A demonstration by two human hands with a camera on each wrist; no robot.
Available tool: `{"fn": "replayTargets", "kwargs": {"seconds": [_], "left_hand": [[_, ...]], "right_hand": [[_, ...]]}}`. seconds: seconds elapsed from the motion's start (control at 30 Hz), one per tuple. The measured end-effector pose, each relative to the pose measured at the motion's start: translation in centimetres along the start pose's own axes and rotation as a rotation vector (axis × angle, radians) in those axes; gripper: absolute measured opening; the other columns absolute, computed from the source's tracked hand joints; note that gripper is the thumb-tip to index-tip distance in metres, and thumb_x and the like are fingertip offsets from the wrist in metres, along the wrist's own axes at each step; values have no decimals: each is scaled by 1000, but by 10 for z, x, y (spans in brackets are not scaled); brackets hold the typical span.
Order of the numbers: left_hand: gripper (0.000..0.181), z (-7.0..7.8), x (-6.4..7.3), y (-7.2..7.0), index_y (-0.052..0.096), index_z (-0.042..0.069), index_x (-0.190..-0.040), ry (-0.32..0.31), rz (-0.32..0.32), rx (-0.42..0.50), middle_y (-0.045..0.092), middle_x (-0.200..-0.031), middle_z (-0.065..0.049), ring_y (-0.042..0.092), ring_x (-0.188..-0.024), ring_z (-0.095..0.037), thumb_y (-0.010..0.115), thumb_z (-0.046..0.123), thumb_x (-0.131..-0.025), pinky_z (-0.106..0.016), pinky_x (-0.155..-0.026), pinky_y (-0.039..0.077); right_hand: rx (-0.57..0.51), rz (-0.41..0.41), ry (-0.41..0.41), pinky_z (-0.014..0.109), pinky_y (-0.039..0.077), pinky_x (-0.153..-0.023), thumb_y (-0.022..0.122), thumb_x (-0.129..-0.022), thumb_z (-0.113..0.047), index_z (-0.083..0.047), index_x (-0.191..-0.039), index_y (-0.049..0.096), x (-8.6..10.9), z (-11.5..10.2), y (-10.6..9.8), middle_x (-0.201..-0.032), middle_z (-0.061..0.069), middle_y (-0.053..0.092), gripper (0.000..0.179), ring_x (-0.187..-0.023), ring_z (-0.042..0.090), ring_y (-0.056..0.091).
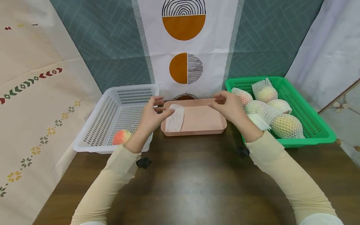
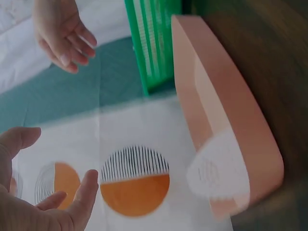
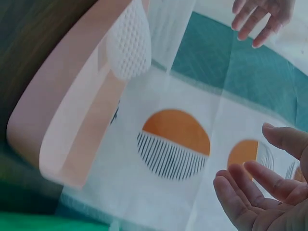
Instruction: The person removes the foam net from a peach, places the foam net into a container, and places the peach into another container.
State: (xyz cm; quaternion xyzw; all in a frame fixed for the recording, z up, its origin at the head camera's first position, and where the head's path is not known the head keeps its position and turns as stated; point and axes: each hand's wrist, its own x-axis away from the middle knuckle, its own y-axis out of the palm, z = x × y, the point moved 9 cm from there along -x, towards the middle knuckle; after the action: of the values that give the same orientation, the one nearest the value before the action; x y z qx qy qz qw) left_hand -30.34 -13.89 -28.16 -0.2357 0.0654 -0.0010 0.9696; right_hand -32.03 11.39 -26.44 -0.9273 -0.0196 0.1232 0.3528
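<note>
Left hand (image 1: 152,115): released, holding nothing, raised by the left edge of the pink tray (image 1: 203,116).
Right hand (image 1: 229,106): released, fingers bent loosely, raised by the tray's right edge.
Foam net (image 1: 175,118): in the tray, at its left end.
Tray position: middle of the counter (image 1: 185,175), toward its back edge.
White basket (image 1: 92,148): counter's back left; red-yellow fruit (image 1: 121,137) at basket's near edge.
Green basket (image 1: 306,143): counter's back right; contains netted fruits (image 1: 287,126).

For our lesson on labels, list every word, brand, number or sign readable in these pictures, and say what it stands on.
None: no text can be read.
The white basket, green basket, pink tray and foam net show no lettering.
The white runner bears only circle designs; the cream cloth, flowers and chevrons.
Black wrist devices: too small to tell.
</note>
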Motion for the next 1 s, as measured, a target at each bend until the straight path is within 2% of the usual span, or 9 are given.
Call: {"fn": "replayTargets", "kwargs": {"seconds": [0.27, 0.53, 0.67, 0.77, 0.97, 1.0], "left_hand": [[62, 11, 1, 54, 42, 9, -138, 64, -68, 115, 45, -136, -16, 56, -114, -30, 72, 20, -84, -41, -91, 52], [59, 17, 5, 104, 46, 11, -136, 42, -141, 209, 52, -131, -13, 59, -112, -28, 72, 18, -83, -38, -88, 53], [58, 24, 11, 134, 47, 10, -135, 47, -184, 234, 54, -131, -14, 60, -111, -28, 72, 18, -83, -32, -84, 54], [59, 26, 16, 156, 47, 11, -136, 32, -226, 243, 54, -132, -12, 60, -111, -26, 72, 19, -84, -29, -82, 54], [61, 27, 19, 180, 46, 14, -137, -11, -255, 285, 54, -130, -10, 59, -108, -23, 73, 21, -83, -25, -78, 54], [61, 27, 20, 183, 46, 14, -137, -17, -258, 289, 54, -129, -9, 60, -106, -21, 74, 21, -82, -24, -77, 54]], "right_hand": [[28, 42, 85, 51, 48, -85, 67, -88, -30, -2, -124, 58, 12, 27, -38, -121, 23, 60, 46, -110, 36, 56], [64, 76, 104, 56, 47, -86, 64, -90, -35, 0, -130, 53, 27, 53, -67, -124, 26, 56, 54, -114, 40, 53], [138, 91, 133, 58, 46, -84, 61, -91, -36, 2, -130, 52, 43, 77, -80, -125, 29, 54, 55, -114, 43, 51], [180, 86, 158, 60, 41, -88, 59, -92, -36, 3, -131, 50, 54, 96, -87, -126, 31, 52, 56, -114, 46, 49], [208, 75, 192, 66, 27, -95, 55, -94, -38, 6, -135, 44, 52, 115, -100, -131, 36, 44, 61, -119, 50, 41], [216, 77, 199, 66, 29, -94, 54, -95, -38, 6, -136, 43, 50, 117, -102, -131, 36, 44, 62, -120, 50, 40]]}}
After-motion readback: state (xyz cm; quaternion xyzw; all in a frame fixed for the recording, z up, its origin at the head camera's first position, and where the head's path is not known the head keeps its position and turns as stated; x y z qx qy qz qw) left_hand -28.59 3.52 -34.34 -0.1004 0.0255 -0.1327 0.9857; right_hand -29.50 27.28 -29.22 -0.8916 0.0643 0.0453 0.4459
